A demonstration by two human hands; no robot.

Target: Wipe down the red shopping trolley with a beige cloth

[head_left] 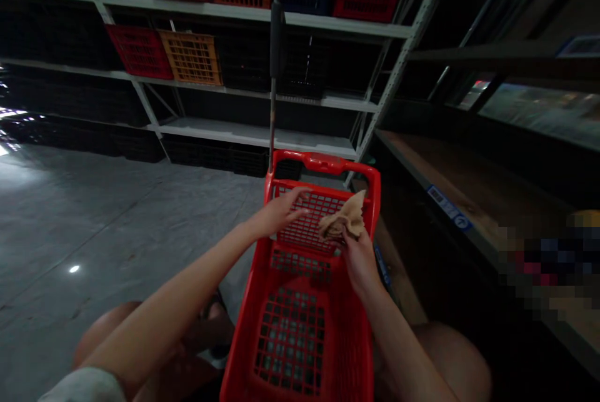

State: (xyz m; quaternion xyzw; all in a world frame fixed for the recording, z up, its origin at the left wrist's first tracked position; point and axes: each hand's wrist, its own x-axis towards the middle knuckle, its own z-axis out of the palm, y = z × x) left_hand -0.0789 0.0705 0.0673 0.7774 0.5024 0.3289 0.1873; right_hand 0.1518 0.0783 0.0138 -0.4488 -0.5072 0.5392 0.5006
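A red plastic shopping basket [262, 333] stands on the floor between my knees, its mesh walls and bottom showing. My right hand [359, 258] is closed on a crumpled tan cloth [345, 219], holding it against the inside of the basket's far wall near the right corner. My left hand [276, 213] reaches over the basket's left side with fingers stretched out, resting on or just above the far wall's grid. A dark pole handle [273, 77] rises from behind the basket's far rim.
Metal shelving [262, 136] ahead carries red [139, 50] and orange crates [192, 57], with dark crates below. A wooden shelf [450, 183] with a blue label runs along the right. Grey concrete floor [94, 227] spreads to the left.
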